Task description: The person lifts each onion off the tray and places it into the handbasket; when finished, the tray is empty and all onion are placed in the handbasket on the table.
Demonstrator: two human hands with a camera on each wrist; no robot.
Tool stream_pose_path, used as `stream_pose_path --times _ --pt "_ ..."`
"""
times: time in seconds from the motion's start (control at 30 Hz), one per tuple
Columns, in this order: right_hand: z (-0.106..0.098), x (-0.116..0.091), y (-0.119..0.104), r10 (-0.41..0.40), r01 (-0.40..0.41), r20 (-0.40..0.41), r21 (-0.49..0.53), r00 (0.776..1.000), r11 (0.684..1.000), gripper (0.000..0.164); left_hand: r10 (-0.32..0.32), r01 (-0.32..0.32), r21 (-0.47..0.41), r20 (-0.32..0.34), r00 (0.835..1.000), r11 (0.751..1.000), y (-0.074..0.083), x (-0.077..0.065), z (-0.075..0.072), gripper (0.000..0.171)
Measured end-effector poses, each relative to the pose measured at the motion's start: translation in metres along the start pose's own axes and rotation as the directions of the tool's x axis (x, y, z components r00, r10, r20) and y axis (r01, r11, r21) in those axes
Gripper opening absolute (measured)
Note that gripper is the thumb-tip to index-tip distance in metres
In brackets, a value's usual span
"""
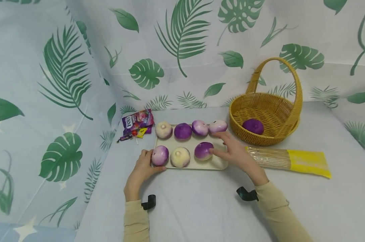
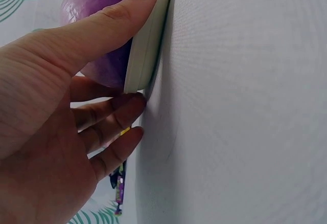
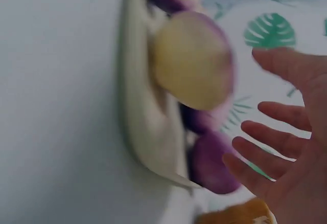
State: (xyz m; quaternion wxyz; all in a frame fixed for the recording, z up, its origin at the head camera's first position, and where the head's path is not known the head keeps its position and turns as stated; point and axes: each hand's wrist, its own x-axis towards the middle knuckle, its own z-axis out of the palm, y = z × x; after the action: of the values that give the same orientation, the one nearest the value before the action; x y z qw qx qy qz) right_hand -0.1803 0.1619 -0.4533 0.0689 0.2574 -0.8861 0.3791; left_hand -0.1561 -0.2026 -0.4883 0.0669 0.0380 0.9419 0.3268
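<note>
Several purple-and-white turnips stand in two rows on a cream tray (image 1: 197, 164). At the tray's front left corner my left hand (image 1: 143, 169) grips the edge, thumb along the front side and fingers at the left side. A purple-and-white turnip (image 1: 160, 155) sits right beside that hand. My right hand (image 1: 235, 151) is over the tray's right end, fingers spread and holding nothing. Its fingers (image 3: 276, 134) stand apart from the turnips in the right wrist view. Nearest to it in the head view are a purple turnip (image 1: 203, 151) and a paler one (image 1: 218, 126).
Behind the right hand stands a wicker basket (image 1: 240, 132) with a tall handle and a purple turnip (image 1: 253, 126) inside. A yellow-ended pack of thin sticks (image 1: 306, 162) lies to the right. Candy packets (image 1: 138, 121) and a red lollipop (image 1: 135, 133) lie left of the tray.
</note>
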Motion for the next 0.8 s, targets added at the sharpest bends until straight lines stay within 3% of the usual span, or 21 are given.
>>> stream_pose_path --times 0.3,0.53,0.8 --pt "0.04 0.0 -0.001 -0.07 0.07 0.062 0.012 0.996 0.997 0.073 0.005 -0.005 0.015 -0.001 1.0 1.0 -0.001 0.001 -0.001 0.094" --pt "0.046 -0.002 -0.002 -0.108 0.109 0.05 -0.026 0.993 0.994 0.066 -0.007 0.008 0.022 -0.007 1.0 1.0 -0.001 -0.001 -0.002 0.094" --pt "0.04 -0.006 -0.001 -0.075 0.078 0.052 -0.057 0.996 0.995 0.063 -0.003 0.003 0.013 -0.001 1.0 1.0 -0.001 0.001 0.002 0.094"
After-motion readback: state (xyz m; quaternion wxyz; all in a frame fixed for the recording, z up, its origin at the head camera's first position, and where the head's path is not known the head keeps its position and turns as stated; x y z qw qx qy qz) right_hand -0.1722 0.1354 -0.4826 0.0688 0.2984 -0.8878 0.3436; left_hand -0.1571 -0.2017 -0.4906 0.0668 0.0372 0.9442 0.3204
